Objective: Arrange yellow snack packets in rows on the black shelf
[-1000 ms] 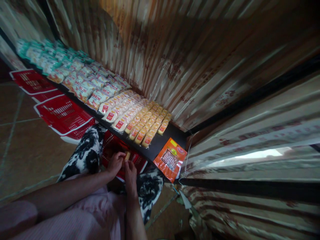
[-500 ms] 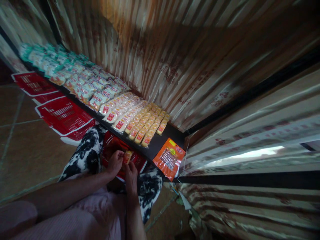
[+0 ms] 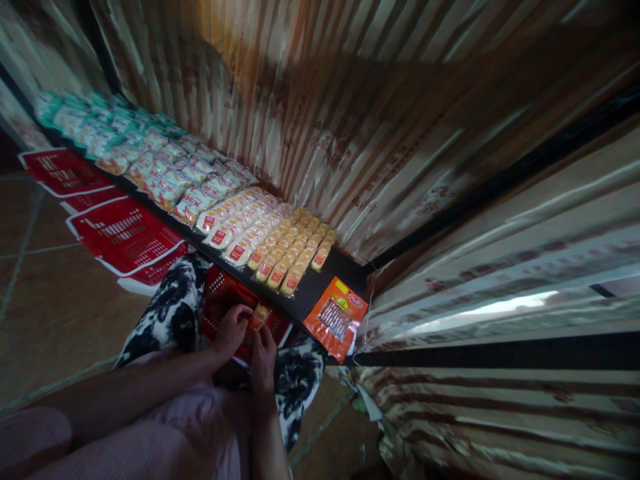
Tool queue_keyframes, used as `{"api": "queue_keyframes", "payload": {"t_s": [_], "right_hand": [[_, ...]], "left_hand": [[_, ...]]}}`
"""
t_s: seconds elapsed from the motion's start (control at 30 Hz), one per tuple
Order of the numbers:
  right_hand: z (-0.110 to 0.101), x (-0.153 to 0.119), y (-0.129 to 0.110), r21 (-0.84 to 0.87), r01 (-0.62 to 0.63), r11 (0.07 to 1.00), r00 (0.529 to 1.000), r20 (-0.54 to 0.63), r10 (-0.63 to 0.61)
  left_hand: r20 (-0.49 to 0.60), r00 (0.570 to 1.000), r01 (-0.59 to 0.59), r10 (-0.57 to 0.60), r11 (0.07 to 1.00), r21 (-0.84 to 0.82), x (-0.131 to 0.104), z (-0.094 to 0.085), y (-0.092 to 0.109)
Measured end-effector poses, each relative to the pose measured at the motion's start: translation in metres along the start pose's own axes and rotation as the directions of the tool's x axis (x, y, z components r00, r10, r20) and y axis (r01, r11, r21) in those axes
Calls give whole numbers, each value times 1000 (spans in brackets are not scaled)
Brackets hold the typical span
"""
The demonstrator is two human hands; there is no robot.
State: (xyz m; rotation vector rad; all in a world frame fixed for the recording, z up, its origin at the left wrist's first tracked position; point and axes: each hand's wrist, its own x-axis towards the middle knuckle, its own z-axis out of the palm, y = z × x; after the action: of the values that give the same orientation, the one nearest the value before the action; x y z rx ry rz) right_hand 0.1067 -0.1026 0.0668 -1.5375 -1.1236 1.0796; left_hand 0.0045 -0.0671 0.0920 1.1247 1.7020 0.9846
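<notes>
Between both hands is a small packaged snack [image 3: 261,315] with a yellow and orange-red wrapper, like those at the right end of the shelf rows. My left hand [image 3: 233,330] pinches its left side with closed fingers. At its lower right edge, the fingers of my right hand [image 3: 263,349] are closed on it. Beneath the hands a red basket [image 3: 216,281] sits between my knees, its contents mostly hidden and dark. The small yellow packaged snacks [image 3: 293,253] stand in neat rows on the black shelf [image 3: 305,300] just beyond.
An orange packet [image 3: 337,317] lies at the shelf's right end. Leftward stand rows of white packs [image 3: 240,227], larger snack bags [image 3: 185,183] and green-white bags [image 3: 85,120]. Red baskets [image 3: 130,233] sit on the floor at left. Pleated curtains [image 3: 310,100] hang behind the shelf.
The whole view has shifted slightly. Both hands keep hold of the small packaged snack, which has turned a little between the fingers.
</notes>
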Motion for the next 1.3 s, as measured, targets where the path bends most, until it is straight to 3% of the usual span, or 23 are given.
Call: {"api": "queue_keyframes", "payload": {"t_s": [0.27,0.7,0.97,1.3], "right_hand": [[-5,-1,3,17,56,998,997,-60,-55],[-19,-1,-10,-14,35,999,980,-195,-37],[-30,11,-3,-53,21,998,966,-258,-34],[-45,18,-27,-55,-37,998,959,-283,20]], "left_hand": [[50,997,-53,55,998,-40,-1,4,2],[139,978,-153,153,988,-18,-3,8,32],[156,968,-194,197,980,-34,2,22,40],[153,964,-212,218,976,-58,7,41,47]]}}
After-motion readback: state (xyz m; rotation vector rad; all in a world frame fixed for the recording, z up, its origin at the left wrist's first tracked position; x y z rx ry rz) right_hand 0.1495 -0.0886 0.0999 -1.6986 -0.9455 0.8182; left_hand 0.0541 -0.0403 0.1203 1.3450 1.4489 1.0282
